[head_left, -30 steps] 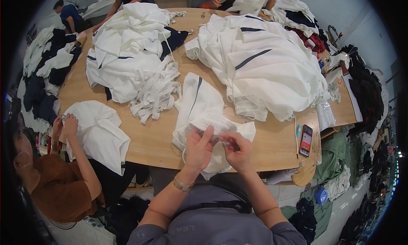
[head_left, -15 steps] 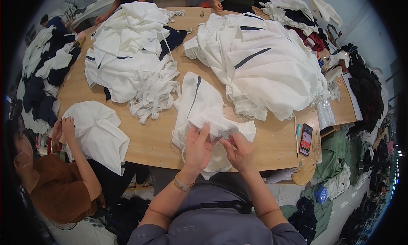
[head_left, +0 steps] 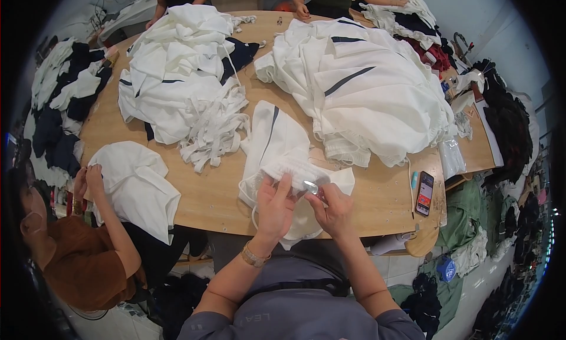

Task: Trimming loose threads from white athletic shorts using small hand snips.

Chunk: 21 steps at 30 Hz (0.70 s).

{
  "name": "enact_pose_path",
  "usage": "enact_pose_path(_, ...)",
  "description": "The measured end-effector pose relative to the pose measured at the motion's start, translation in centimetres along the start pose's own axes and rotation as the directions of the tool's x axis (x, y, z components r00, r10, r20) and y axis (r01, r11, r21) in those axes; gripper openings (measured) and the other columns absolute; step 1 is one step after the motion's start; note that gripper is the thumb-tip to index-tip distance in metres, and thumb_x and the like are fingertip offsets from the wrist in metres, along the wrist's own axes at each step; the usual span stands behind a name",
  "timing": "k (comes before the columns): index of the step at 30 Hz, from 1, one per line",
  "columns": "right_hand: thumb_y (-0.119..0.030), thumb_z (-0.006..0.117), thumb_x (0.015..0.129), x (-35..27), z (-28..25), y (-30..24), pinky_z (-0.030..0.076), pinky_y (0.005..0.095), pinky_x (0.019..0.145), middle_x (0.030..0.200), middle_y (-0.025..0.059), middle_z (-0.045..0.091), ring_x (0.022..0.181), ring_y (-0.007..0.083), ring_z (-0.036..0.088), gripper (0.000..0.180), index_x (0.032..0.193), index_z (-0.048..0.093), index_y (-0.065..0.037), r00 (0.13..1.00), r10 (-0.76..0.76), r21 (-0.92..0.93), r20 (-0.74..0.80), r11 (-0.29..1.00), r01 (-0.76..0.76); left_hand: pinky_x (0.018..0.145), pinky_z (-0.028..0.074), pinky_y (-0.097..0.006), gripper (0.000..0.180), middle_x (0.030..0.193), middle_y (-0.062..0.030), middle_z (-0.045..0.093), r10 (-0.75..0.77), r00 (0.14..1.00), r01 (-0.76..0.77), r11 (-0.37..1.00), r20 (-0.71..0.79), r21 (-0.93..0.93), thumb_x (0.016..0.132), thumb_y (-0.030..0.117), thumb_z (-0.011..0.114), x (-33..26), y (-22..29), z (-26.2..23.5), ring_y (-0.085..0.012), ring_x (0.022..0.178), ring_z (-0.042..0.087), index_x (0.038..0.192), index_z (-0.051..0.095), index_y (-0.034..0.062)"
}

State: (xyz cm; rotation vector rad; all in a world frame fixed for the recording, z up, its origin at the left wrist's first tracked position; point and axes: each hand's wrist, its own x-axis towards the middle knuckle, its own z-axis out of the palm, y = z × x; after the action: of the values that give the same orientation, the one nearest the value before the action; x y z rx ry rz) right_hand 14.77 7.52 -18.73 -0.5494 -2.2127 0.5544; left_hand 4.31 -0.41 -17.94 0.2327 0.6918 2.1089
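Note:
A white garment with a dark stripe lies in front of me at the table's near edge. My left hand is closed on its gathered elastic waistband, thumb on top. Close beside it, my right hand pinches a small shiny metal tool, which looks like thread snips. The tool's tip meets the edge of the waistband near my left fingertips. Its blades are too small to make out clearly.
White garment piles cover the wooden table. White cords lie at left, a phone at right. A person in brown handles white cloth at left; others stand across the table.
The metal tool has turned and now shows a bright face between my hands. My hands stay in nearly the same place. Across the table, a person's raised white cloth has come down.

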Motion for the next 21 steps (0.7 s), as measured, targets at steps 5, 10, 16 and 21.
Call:
enact_pose_path(5, -0.018, 0.070, 0.073, -0.40, -0.16, -0.10, 0.040, 0.0317, 0.046, 0.063, 0.0098, 0.053, 0.052, 0.0251, 0.053, 0.025, 0.077, 0.053, -0.001, 0.999, 0.026, 0.076, 0.048, 0.997, -0.030, 0.080, 0.048, -0.031, 0.029, 0.110, -0.0049, 0.054, -0.007, 1.000, 0.007, 1.000, -0.003, -0.004, 0.091, 0.010, 0.047, 0.02, 0.03, -0.12, -0.0146, 0.097, 0.055, 0.119, 0.042, 0.0074)
enact_pose_path(10, -0.029, 0.069, 0.073, -0.28, 0.11, 0.36, 0.040, 0.0283, 0.042, 0.067, 0.0054, 0.055, 0.051, 0.0188, 0.055, 0.030, 0.080, 0.055, -0.004, 0.999, -0.043, 0.031, 0.030, 0.999, 0.042, 0.080, 0.047, -0.030, 0.029, 0.111, -0.0047, 0.054, -0.002, 1.000, 0.002, 1.000, -0.004, 0.011, 0.091, 0.010, 0.047, -0.10, -0.07, 0.11, -0.0142, 0.097, 0.055, 0.120, 0.041, 0.0063)
enact_pose_path(16, -0.026, 0.070, 0.074, -0.18, 0.07, 0.27, 0.040, 0.0292, 0.043, 0.065, 0.0076, 0.055, 0.050, 0.0204, 0.054, 0.028, 0.081, 0.055, -0.003, 0.998, -0.043, -0.012, 0.051, 0.999, 0.044, 0.079, 0.050, -0.032, 0.025, 0.111, -0.0079, 0.053, 0.025, 1.000, -0.025, 0.999, 0.017, 0.046, 0.093, 0.012, 0.042, -0.17, -0.23, -0.29, -0.0168, 0.097, 0.057, 0.117, 0.041, 0.0062)
enact_pose_path(21, -0.018, 0.064, 0.081, -0.65, 0.60, 0.53, 0.031, 0.0219, 0.042, 0.059, -0.0010, 0.046, 0.047, 0.0071, 0.037, 0.021, 0.084, 0.052, -0.001, 0.918, 0.392, 0.585, -0.057, 0.758, -0.287, 0.085, 0.049, -0.033, 0.027, 0.113, -0.0077, 0.052, -0.119, 0.993, 0.118, 0.992, -0.010, -0.045, 0.094, 0.017, 0.041, -0.03, 0.57, 0.33, -0.0181, 0.100, 0.056, 0.119, 0.040, 0.0075)
